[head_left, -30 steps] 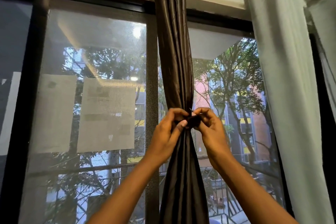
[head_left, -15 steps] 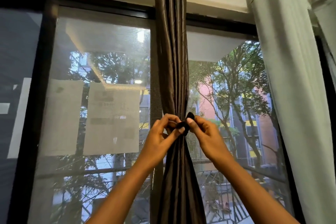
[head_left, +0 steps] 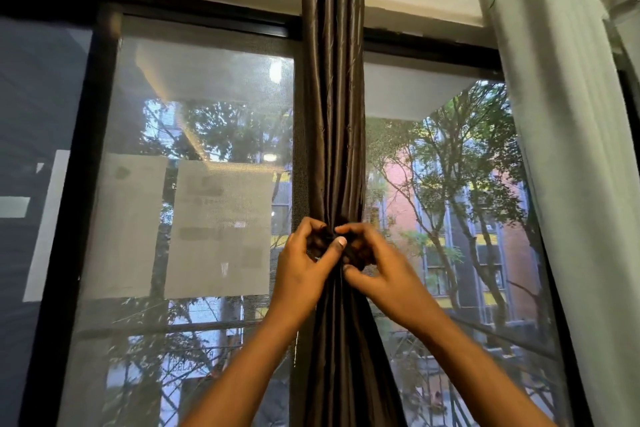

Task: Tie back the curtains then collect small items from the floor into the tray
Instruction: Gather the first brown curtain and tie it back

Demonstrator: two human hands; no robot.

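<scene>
Between your fingertips sits a dark tie [head_left: 349,246], bunched at the waist of the brown curtain [head_left: 332,114]. Your left hand [head_left: 304,267] has fingers curled in tight, thumb tip pressed on the tie from the left side. Your right hand [head_left: 374,263] is curled too, index over the top of the tie, thumb under it, pinching it. Both hands touch each other at the tie; how the tie is wound or knotted is hidden under your fingers.

Brown curtain is gathered into a narrow bundle, pinched thin right at your fingers, flaring wider below them and hanging straight above them up to the ceiling edge.

Just behind your fingers: mesh window screen [head_left: 207,114] in a black frame [head_left: 86,184]. Left of your left hand, two blurred paper sheets [head_left: 221,229] show on the glass. Well right of your right hand hangs a pale curtain [head_left: 571,184], loose, untied. Beyond the glass: trees and a reddish building [head_left: 485,218].
</scene>
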